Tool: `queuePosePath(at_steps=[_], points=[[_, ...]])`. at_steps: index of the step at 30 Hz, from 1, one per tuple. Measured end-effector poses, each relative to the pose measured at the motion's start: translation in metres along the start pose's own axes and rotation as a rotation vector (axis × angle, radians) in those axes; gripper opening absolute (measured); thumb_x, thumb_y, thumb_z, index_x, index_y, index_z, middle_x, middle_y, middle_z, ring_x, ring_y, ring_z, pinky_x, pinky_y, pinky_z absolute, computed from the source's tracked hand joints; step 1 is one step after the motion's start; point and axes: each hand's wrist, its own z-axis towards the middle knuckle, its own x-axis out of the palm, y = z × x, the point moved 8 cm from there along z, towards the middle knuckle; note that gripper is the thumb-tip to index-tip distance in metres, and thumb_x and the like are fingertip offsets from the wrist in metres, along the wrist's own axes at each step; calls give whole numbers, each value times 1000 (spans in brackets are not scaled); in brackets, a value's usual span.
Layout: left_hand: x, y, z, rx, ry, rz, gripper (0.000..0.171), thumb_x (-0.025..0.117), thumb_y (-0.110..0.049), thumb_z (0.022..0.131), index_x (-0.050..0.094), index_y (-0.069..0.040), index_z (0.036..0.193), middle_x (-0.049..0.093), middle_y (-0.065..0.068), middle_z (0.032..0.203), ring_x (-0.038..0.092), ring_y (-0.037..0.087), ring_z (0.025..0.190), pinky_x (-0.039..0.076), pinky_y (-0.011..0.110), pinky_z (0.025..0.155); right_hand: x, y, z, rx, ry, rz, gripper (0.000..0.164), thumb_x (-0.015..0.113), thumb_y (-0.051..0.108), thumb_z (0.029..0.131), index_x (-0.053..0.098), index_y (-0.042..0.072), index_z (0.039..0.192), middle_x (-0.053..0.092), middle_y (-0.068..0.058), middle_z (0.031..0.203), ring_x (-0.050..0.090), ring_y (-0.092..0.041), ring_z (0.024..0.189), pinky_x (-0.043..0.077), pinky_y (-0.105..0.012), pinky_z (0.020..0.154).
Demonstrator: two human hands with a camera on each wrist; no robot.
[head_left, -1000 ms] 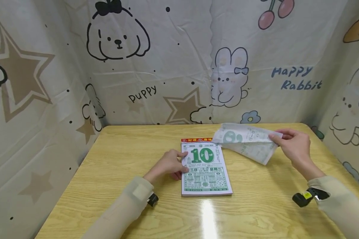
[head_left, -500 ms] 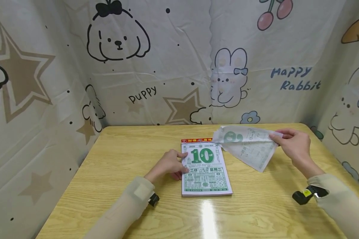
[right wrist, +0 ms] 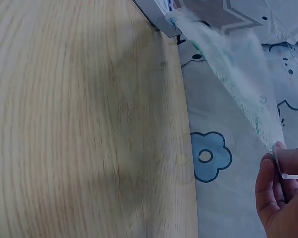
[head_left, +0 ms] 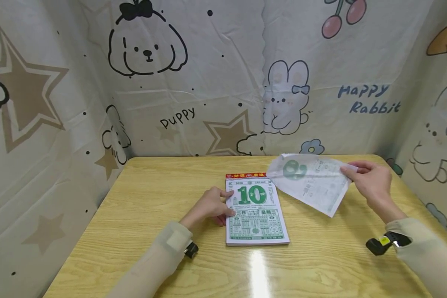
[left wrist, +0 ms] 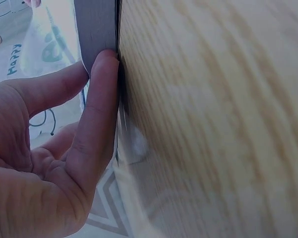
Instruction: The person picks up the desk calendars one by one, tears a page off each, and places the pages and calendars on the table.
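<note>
A thick tear-off calendar (head_left: 255, 223) lies on the table, showing a green "10" under a red strip at its top. My left hand (head_left: 208, 203) grips its left edge; in the left wrist view the fingers (left wrist: 97, 109) hold the side of the block (left wrist: 97, 29). To the right, my right hand (head_left: 374, 184) pinches the corner of a thin calendar page (head_left: 312, 182), its green print showing reversed from behind. The page stretches through the air to the calendar's top right corner and covers it. Whether it is still joined there I cannot tell.
The wooden table (head_left: 152, 194) spreads around the calendar. Behind it and at both sides hangs a printed cloth (head_left: 216, 82) with cartoon animals and stars. The table's back edge runs close behind the page.
My right hand has shifted slightly right, with the page spread flatter and its left end a little further right, baring more red strip. The left hand and calendar stay in place.
</note>
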Motion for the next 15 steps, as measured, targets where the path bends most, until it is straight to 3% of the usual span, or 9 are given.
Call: queuePosePath(at_steps=[8,15], points=[[0,0,1,9,7,-7,69,85,-3,89,58,-10,151,73,11,75,70,24,54,64,35,53,-6,-4,2,15,-17,3,49,77,27,99,68,-9,131,67,-12,101,62,-1,68,55,-16,55],[1,1,2,0,9,-6,69,85,-3,89,58,-10,151,73,11,75,70,25,54,64,35,53,-25,-17,6,65,-49,-5,53,74,34,100,66,-5,135,62,2,94,58,-4,70,51,-18,54]])
